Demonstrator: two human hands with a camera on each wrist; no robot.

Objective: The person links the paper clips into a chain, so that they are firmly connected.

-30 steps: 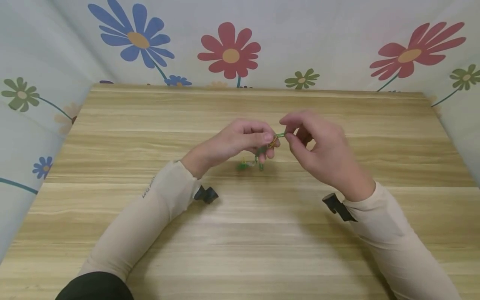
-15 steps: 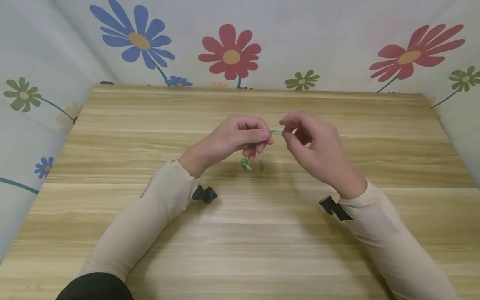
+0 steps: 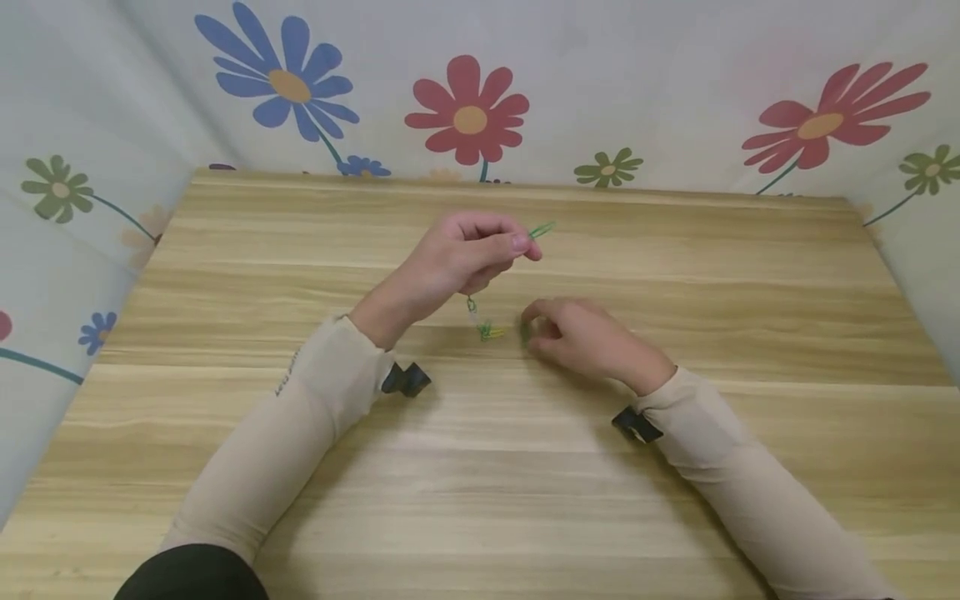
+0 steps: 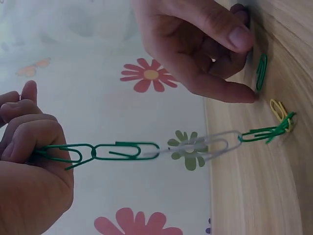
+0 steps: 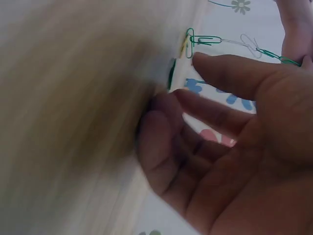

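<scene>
My left hand (image 3: 468,250) is raised over the table, pinching a chain of paper clips (image 4: 127,152) between thumb and fingers. A green paper clip (image 3: 543,229) pokes out past its fingertips. Below the hand hang green and clear clips, and the tail, with green and yellow clips (image 4: 281,120), reaches the tabletop. My right hand (image 3: 588,337) is low at the table, its thumb and index finger apart around a loose green paper clip (image 4: 262,72). In the left wrist view a fingertip is at the clip's end; whether it touches I cannot tell.
The wooden table (image 3: 480,500) spreads under both hands. A white cloth with printed flowers (image 3: 660,100) stands behind the table and at both sides. Black wrist cameras sit on the left sleeve (image 3: 406,380) and right sleeve (image 3: 637,425).
My right hand has let go of the green clip at the chain's end and come down toward the loose clip. My left hand has risen slightly away, the chain hanging from it.
</scene>
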